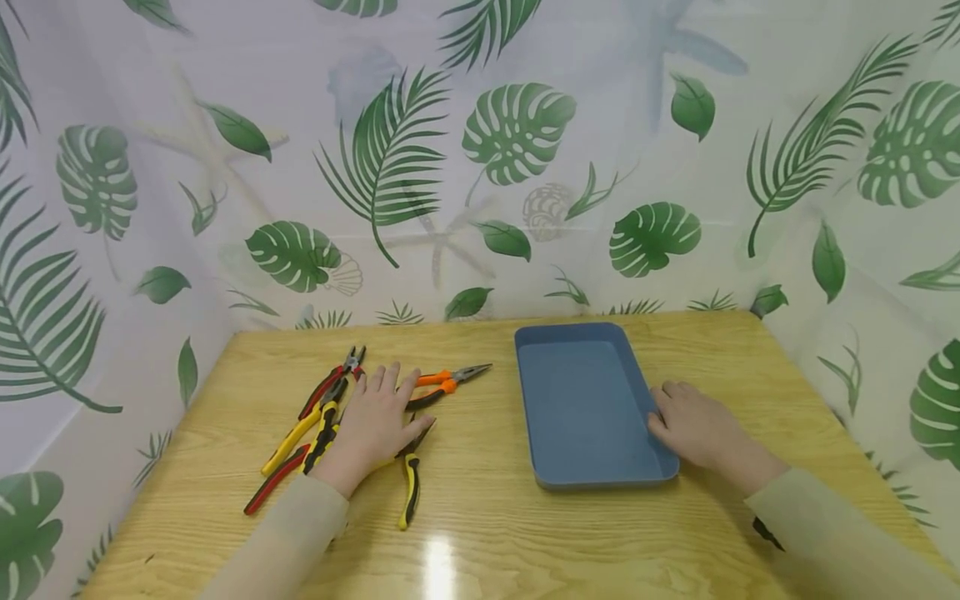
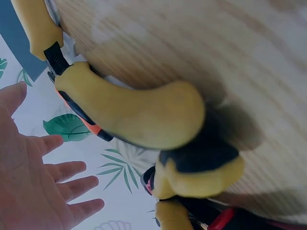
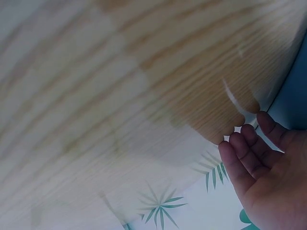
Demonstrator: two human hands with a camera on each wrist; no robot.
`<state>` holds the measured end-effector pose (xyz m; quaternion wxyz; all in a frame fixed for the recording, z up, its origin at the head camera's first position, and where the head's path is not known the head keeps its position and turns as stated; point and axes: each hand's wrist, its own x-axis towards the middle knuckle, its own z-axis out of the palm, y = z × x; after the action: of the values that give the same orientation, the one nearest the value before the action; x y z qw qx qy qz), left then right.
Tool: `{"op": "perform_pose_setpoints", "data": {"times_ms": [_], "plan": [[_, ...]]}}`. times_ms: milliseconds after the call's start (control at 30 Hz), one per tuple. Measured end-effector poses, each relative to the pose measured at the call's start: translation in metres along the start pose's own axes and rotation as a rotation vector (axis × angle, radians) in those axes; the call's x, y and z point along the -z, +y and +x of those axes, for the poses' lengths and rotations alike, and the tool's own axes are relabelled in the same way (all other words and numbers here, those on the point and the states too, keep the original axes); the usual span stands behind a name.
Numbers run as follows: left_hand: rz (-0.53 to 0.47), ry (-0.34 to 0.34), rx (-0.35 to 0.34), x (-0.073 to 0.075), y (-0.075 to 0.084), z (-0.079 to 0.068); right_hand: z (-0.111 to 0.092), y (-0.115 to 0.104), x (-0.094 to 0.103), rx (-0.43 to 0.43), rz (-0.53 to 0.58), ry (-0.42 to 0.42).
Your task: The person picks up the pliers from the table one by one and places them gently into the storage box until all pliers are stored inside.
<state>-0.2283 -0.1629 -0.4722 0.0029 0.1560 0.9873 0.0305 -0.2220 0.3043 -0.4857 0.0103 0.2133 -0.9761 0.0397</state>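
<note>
On the left of the table, my left hand [image 1: 372,425] hovers over or rests on a group of pliers, fingers spread; contact cannot be told. Around it lie red-and-black pliers [image 1: 321,392], yellow-and-black pliers [image 1: 296,442], orange-and-black needle-nose pliers [image 1: 442,383] and yellow-and-black long-nose pliers [image 1: 410,487]. Yellow handles [image 2: 139,115] loom beside the left palm in the left wrist view. A blue-grey rectangular tray [image 1: 585,481] sits right of centre. My right hand [image 1: 697,425] holds its right rim, thumb over the edge and fingers outside.
The wooden table [image 1: 480,542] meets a leaf-printed cloth [image 1: 420,275] along its back edge, with more cloth at both sides. Several pliers overlap, and the left hand hides parts of them. Bare wood lies between the pliers and the tray.
</note>
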Motion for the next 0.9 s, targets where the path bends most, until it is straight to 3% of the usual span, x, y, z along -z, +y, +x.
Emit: {"op": "perform_pose_setpoints", "data": {"times_ms": [600,900], "plan": [[0.039,0.019,0.01,-0.005,-0.005,0.017,-0.001,0.0,-0.01,-0.018,-0.005,0.024],[0.051,-0.016,-0.005,-0.005,-0.016,0.037,0.003,-0.004,-0.008,-0.038,-0.005,0.032]]}}
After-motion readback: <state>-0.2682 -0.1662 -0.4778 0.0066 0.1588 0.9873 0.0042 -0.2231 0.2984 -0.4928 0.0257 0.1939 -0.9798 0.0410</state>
